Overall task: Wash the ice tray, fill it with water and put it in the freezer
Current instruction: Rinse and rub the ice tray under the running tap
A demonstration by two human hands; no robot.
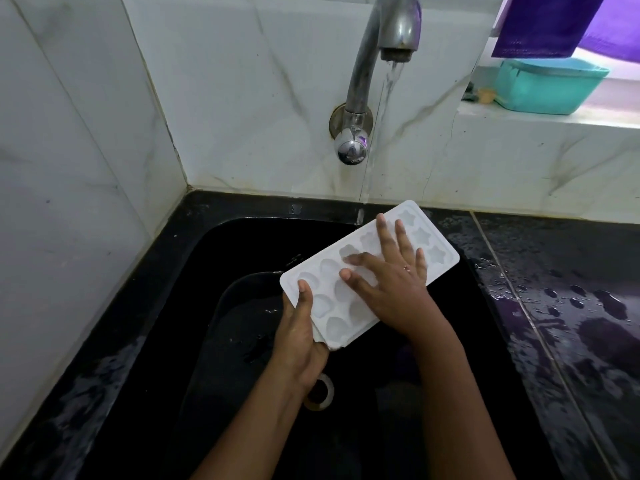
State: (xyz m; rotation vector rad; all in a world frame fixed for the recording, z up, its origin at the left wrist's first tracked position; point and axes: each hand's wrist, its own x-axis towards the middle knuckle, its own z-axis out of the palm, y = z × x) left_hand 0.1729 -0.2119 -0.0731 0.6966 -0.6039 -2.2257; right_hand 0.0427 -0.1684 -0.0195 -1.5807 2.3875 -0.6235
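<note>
View from above the sink. The white ice tray point(333, 299), cavities facing up, is held tilted over the black sink point(242, 244), its far end toward the wall. The left hand point(301, 337) grips the near corner, thumb on top and fingers beneath. The right hand point(394, 278) lies flat on the tray's upper face, fingers spread across the cavities. The tap point(370, 64) runs; its water stream point(384, 95) falls at the tray's far edge. The drain point(320, 393) shows below the left wrist. At right, the black worktop point(571, 289) is wet. A teal tub point(550, 86) sits on the ledge under a purple cloth point(543, 26).
</note>
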